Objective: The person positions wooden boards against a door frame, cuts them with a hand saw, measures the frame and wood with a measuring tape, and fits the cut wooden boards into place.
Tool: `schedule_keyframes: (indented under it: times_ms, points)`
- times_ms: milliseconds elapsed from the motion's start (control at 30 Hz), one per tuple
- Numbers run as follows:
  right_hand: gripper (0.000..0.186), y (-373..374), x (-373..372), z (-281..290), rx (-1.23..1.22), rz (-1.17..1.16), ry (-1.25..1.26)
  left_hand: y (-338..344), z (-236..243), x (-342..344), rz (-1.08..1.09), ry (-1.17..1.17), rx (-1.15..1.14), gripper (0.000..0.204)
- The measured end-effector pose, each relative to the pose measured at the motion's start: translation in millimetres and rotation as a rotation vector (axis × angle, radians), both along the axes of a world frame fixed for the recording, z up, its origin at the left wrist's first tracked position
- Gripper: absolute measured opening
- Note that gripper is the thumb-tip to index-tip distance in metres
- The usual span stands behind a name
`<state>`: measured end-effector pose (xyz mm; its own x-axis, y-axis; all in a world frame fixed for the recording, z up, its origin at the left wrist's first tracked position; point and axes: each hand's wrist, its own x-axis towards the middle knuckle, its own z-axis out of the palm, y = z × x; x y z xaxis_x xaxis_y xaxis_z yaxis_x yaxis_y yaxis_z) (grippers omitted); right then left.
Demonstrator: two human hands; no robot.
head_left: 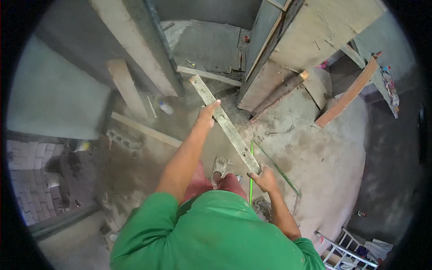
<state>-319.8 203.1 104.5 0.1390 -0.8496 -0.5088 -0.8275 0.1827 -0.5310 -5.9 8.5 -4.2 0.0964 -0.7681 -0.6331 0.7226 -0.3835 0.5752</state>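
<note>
We judge the centre-frame board (230, 131) stiff, fairly light; hold by the edges. Our left grip (207, 114) clasps its upper part, right grip (265, 180) its lower end.

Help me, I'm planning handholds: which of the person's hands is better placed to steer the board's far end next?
Probably the left hand: it grips the board closer to that far end, while the right hand holds the near end.
</note>
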Motion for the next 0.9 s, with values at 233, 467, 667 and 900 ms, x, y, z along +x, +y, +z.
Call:
schedule_keyframes:
  times_ms: [233,467,667,900]
  points:
    - [0.059,-92.9,39.7,-1.9,-0.044,0.051,0.053,-86.4,-14.4,29.8,-0.013,0.060,-0.018,0.055]
    - [0.067,-230.9,98.9,15.2,-0.022,0.058,0.128,-194.7,-45.0,93.8,0.030,0.158,0.058,0.052]
    - [0.063,-337.6,109.1,-45.5,0.004,0.241,0.284,-267.1,-19.0,147.1,-0.087,0.022,0.038,0.048]
    - [0.050,-405.3,137.7,-96.5,-0.034,0.250,0.368,-317.9,-7.2,167.3,0.054,-0.205,0.228,0.058]
